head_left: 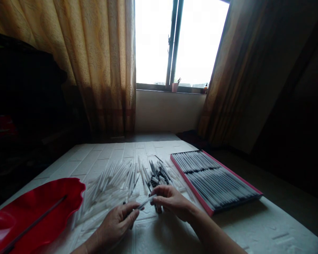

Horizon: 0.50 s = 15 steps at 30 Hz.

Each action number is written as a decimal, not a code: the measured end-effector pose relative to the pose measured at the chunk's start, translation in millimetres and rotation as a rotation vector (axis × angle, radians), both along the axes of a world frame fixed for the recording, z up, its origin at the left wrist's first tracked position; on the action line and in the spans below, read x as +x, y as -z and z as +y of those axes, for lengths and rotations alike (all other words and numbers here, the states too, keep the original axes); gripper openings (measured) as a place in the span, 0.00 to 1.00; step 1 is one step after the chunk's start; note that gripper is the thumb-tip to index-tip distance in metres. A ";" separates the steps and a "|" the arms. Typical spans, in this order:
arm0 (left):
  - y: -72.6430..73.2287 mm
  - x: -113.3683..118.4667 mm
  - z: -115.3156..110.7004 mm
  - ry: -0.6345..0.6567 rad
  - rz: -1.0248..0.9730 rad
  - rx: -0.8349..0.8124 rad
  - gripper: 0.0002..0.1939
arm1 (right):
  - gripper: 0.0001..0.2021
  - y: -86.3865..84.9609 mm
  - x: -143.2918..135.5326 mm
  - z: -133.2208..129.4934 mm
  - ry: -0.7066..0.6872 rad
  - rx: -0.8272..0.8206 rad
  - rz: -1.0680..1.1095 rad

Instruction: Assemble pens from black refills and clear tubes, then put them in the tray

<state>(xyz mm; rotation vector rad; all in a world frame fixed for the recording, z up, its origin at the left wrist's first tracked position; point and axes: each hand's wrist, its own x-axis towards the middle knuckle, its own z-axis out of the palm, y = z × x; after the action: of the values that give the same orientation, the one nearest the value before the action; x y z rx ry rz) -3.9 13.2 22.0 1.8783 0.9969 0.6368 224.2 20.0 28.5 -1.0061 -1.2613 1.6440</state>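
My left hand (119,218) and my right hand (172,200) meet low in the middle of the view, just above the table. Between them a slim, pen-like stick with a pale, clear-looking barrel (146,202) slants up to the right. My left fingers pinch its lower end, and a dark tip shows beside them. The right thumb and fingers close on its upper end; a dark piece shows under that hand. Just beyond lies a pile of slim dark sticks with black ends (159,173). Many clear plastic tubes (106,187) spread out to the left.
At right, a shallow pink-edged box (210,210) holds two rows of slim clear-and-dark sticks. A red scalloped tray (74,208) with a long dark rod (37,222) sits at left. The white brick-patterned table (108,151) reaches towards a window with curtains (108,70).
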 end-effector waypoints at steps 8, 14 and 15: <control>2.2 -0.4 2.6 0.022 0.084 0.085 0.22 | 0.22 -0.5 0.8 0.0 0.005 0.015 -0.017; -4.4 0.9 -3.2 0.048 0.172 0.205 0.18 | 0.20 4.3 -2.3 -0.2 -0.037 0.044 -0.081; -5.6 1.5 -4.7 0.047 0.189 0.225 0.17 | 0.20 4.1 -2.3 -0.6 -0.052 0.047 -0.090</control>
<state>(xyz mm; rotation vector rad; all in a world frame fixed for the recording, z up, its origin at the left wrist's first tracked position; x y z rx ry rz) -2.4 8.5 27.6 2.1860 1.0317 0.5708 221.9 19.4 24.4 -1.0360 -1.3899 1.6167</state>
